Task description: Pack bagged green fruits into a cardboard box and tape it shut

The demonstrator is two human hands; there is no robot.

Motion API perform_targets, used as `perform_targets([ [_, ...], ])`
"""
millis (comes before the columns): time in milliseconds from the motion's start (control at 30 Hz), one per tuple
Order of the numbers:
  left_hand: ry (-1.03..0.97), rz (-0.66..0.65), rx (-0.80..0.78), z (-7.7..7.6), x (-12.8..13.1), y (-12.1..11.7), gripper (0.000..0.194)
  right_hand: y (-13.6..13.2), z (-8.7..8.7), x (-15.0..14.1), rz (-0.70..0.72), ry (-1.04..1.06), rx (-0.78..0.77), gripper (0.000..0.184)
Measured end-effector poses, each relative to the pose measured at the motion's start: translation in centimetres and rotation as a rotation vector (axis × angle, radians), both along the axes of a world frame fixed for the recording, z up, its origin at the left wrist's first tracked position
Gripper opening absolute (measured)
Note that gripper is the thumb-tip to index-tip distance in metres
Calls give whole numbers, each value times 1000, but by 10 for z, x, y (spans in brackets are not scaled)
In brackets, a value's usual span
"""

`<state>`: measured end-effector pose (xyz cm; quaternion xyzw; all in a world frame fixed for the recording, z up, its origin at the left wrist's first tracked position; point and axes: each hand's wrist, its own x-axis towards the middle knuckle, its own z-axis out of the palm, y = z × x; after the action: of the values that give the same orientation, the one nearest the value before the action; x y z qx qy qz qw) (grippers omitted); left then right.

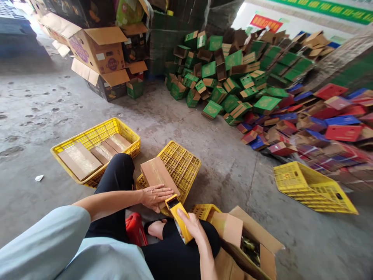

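Observation:
A closed brown cardboard box (155,171) with clear tape along its top rests on an upturned yellow crate (186,165) in front of my knees. My left hand (155,196) lies flat on the near end of that box, fingers stretched out. A yellow tape dispenser (181,219) is gripped in my right hand (190,225), its front end at the box's near right corner. Whether its tape touches the cardboard, I cannot tell.
At left, a yellow crate (65,165) holds taped boxes (83,159). An open carton (266,258) stands by my right knee. Another yellow crate (309,188) lies farther right. Green boxes (211,109) and red-blue boxes (344,132) are heaped ahead; large cartons (100,50) are stacked back left.

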<state>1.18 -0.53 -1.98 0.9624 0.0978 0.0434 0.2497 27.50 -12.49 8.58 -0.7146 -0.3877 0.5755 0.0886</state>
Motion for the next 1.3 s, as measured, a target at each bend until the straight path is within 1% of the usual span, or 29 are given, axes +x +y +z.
perform_targets([
  [100, -8, 29, 7, 2, -1, -2, 81, -1, 2, -2, 15, 4, -1, 53],
  [200, -17, 4, 5, 2, -3, 4, 78, -1, 4, -2, 8, 18, -2, 54],
  [400, -16, -29, -26, -1, -2, 16, 83, 3, 4, -4, 17, 26, 7, 56],
  [533, 15, -6, -60, 2, -2, 32, 81, 17, 0, -10, -5, -30, -9, 55],
  [633, 53, -14, -57, 4, -2, 42, 87, 27, -2, -13, -8, -37, 5, 55],
  [767, 57, 3, -6, -1, -3, 42, 91, 30, -5, -14, -8, 1, -11, 57],
  [867, 37, 20, 20, -6, -4, 37, 89, 26, -4, -13, -6, 12, 1, 58],
  [933, 30, 36, 19, -7, -4, 36, 86, 19, -1, -11, -7, 2, 0, 56],
  [1033, 31, 61, 4, -4, -4, 37, 83, 1, 9, -1, -48, -25, -39, 52],
  [1167, 35, 63, -10, -3, -4, 38, 83, -25, 24, 10, -106, 4, 17, 47],
  [1233, 21, 58, -2, -4, -5, 37, 83, -30, 29, 10, -100, -20, 10, 47],
  [1300, 3, 54, 16, -6, -5, 37, 82, -29, 32, 9, -84, -42, -11, 46],
])
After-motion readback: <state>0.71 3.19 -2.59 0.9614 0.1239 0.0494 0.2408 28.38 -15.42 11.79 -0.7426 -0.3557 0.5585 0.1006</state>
